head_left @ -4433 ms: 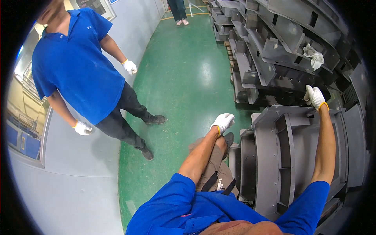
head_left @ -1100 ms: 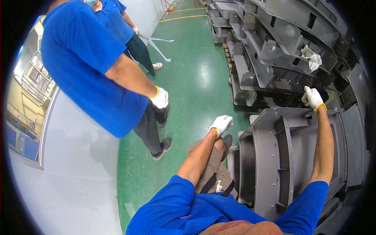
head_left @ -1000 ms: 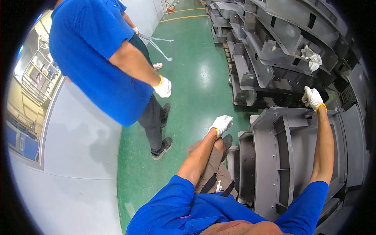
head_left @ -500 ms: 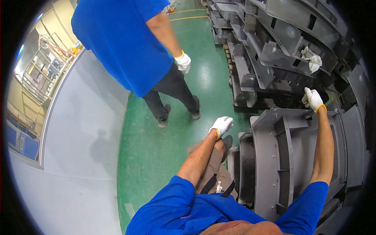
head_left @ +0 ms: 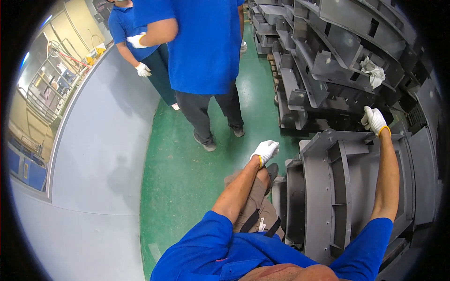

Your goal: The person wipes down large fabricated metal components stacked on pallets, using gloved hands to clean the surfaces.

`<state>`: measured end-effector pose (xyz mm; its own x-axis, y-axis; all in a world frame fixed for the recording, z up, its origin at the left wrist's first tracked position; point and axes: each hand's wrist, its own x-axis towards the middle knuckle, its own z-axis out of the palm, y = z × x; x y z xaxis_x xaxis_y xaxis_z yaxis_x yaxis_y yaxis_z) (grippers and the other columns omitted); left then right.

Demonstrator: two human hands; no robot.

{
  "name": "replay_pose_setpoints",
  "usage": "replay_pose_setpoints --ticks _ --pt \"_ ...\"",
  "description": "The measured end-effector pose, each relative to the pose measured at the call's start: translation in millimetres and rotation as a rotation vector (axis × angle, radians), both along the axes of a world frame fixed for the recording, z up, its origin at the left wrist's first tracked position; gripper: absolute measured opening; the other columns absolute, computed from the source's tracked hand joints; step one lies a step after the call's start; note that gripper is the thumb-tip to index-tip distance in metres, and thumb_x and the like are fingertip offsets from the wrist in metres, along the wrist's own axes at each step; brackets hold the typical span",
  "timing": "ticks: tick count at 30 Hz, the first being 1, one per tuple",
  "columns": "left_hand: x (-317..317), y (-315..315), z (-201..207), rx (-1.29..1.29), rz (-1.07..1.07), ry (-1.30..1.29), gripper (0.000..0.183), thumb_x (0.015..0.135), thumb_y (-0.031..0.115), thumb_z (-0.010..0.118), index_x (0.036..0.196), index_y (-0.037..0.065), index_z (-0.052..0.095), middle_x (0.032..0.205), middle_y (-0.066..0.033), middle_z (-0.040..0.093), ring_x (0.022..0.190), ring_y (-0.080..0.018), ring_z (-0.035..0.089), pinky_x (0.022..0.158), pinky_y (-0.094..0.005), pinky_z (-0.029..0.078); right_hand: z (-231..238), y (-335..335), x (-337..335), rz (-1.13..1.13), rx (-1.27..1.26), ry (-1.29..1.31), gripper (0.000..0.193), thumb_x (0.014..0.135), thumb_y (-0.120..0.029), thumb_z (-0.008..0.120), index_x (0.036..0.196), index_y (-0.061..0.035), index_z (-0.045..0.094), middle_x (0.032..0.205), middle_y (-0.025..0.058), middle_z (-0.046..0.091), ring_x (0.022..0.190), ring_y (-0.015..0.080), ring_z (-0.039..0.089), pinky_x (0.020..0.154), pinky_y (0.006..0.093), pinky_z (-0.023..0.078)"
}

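My left hand (head_left: pixel 266 152), in a white knit glove with a yellow cuff, rests over my raised knee. Its fingers are curled in, and nothing shows in them. My right hand (head_left: pixel 375 120), gloved the same way, is at the far edge of a grey metal frame (head_left: pixel 318 196) beside me. The fingers there are bent into a loose fist with no object visible; whether they touch the metal I cannot tell. Ribs, flanges and small holes mark the frame. Beyond that hand a crumpled white cloth (head_left: pixel 373 71) lies on stacked metal parts.
Stacked grey metal parts (head_left: pixel 304 70) line the right side, some on wooden pallets. On the green floor (head_left: pixel 178 187) ahead stands a person in a blue shirt (head_left: pixel 204 51); another gloved person (head_left: pixel 123 28) is by the pale wall panel (head_left: pixel 93 154) on the left.
The person in front has moved to the right and farther along the aisle. A second person in blue has come into view behind, at the left. My hands have stayed in place.
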<state>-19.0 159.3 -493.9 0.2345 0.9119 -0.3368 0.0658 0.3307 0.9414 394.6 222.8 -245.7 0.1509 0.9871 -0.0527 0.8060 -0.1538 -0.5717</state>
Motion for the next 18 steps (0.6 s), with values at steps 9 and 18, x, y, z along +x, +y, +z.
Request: replay_pose_setpoints --ticks 9,18 --pt "0.9 -0.9 -1.2 0.006 0.043 -0.039 0.036 0.092 0.034 0.053 0.1 0.0 0.064 0.08 -0.0073 0.065 0.07 -0.0145 0.058 0.064 -0.0295 0.048 1.7 -1.8 -4.5 -0.018 -0.009 -0.006 0.067 0.089 -0.05 0.037 0.069 0.0079 0.065 0.063 0.0182 0.063 0.053 0.0276 0.06 0.061 0.0379 0.049" --pt "0.4 -1.5 0.1 0.016 0.035 -0.019 0.034 0.093 0.032 0.051 0.1 0.001 0.064 0.079 -0.0061 0.064 0.068 -0.0136 0.056 0.062 -0.029 0.047 2.8 -4.3 -9.3 -0.017 0.035 -0.003 0.065 0.09 -0.047 0.039 0.065 0.0076 0.063 0.06 0.0167 0.061 0.049 0.026 0.057 0.057 0.0383 0.046"
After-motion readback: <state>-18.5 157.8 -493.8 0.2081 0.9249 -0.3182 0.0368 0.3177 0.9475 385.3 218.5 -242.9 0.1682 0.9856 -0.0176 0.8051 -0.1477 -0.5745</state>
